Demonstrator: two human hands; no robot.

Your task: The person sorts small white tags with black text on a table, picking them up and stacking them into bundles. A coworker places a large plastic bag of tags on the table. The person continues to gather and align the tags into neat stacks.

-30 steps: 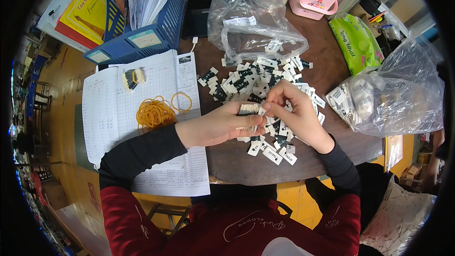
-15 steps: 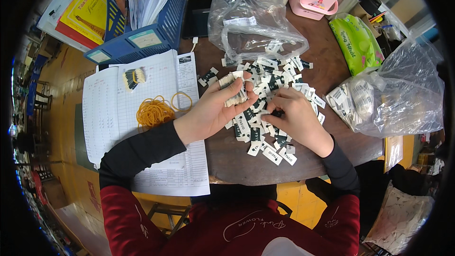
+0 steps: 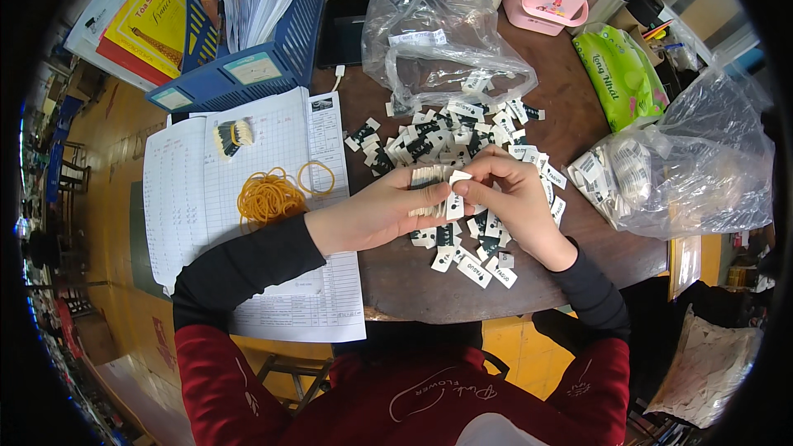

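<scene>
In my left hand (image 3: 388,208) is a stack of small fabric labels (image 3: 425,182), gripped between thumb and fingers with the edges facing up. My right hand (image 3: 514,198) pinches a white label (image 3: 455,198) at the right end of that stack, and the two hands nearly meet. Below and around them lies a loose pile of labels (image 3: 417,144), some white with dark print, others dark green with white ends. Part of the pile is hidden under my hands.
Yellow rubber bands (image 3: 271,196) and a banded label bundle (image 3: 234,139) rest on an open notebook (image 3: 178,190) to the left. Behind the pile is a clear plastic bag (image 3: 438,25). A blue file tray (image 3: 248,66), green tissue pack (image 3: 619,74) and bag of labels (image 3: 686,173) surround the workspace.
My left hand has turned and come down slightly with the stack. My right hand has risen from the pile to the stack's end, now with a white label in its fingers.
</scene>
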